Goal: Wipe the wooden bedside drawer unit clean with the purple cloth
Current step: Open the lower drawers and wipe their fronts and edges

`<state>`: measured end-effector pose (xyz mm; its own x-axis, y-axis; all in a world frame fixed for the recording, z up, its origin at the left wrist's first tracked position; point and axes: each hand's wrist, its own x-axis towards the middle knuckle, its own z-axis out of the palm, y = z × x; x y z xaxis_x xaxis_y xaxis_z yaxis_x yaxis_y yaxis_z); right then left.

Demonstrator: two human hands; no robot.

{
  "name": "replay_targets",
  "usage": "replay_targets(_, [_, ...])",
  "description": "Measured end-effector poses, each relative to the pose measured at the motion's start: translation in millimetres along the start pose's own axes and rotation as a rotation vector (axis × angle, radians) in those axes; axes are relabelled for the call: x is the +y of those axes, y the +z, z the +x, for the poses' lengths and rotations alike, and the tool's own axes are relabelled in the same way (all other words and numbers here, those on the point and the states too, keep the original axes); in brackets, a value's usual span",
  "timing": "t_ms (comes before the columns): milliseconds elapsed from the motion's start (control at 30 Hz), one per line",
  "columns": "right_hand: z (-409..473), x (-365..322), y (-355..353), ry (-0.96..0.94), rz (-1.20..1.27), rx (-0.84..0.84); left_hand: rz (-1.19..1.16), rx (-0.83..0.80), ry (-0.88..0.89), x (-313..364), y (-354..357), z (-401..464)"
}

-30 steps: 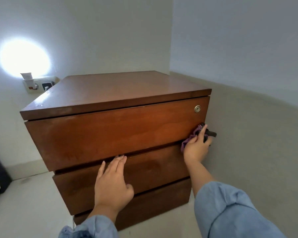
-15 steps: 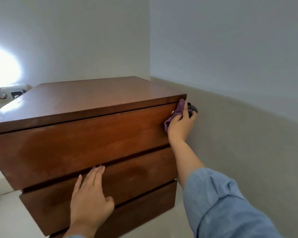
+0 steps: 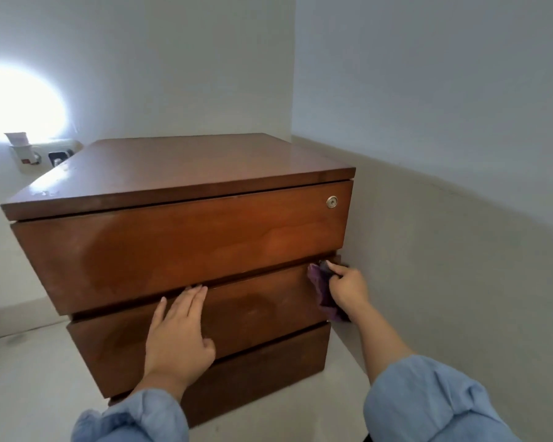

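Cloth (image 3: pixel 324 291) gripped by right hand (image 3: pixel 348 290), middle drawer's right edge | left hand (image 3: pixel 176 333) flat

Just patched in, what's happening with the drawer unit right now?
A person is wiping the wooden drawer unit. The right hand grips the purple cloth and holds it against the right end of the middle drawer front, just under the top drawer. The left hand lies flat on the same drawer front, fingers straight, apparently bracing the unit. All three drawers look closed. The top drawer's lock is uncovered.
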<state>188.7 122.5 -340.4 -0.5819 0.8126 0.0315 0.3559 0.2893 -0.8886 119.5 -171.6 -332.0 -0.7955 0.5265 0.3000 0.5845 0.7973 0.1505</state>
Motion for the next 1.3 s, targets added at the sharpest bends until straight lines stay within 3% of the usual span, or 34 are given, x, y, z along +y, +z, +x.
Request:
replay_targets(67, [-8, -4, -7, 0.024, 0.077, 0.013, 0.026, 0.032, -0.027, -7, -2, -3])
replay_targets(267, [-4, -18, -9, -0.039, 0.13, 0.028, 0.007, 0.161, -0.339, -54, -7, -19])
replay_targets(500, [8, -22, 2, 0.003, 0.225, 0.021, -0.29, 0.409, -0.698, -81, 2, -21])
replay_targets(567, [10, -23, 6, -0.006, 0.276, -0.03, -0.553, 0.483, -0.708, -83, 5, -20])
replay_targets(633, [13, -19, 9, 0.0, 0.297, -0.03, -0.673, 0.552, -0.73, -83, 6, -17])
replay_targets(1067, [20, -14, 14, 0.104, 0.399, 0.039, -0.824, 0.646, -0.946, -105, 3, -6])
replay_targets(1300, [11, -19, 18, 0.17, 0.358, 0.174, -0.72, 0.623, -0.998, -103, -6, -11])
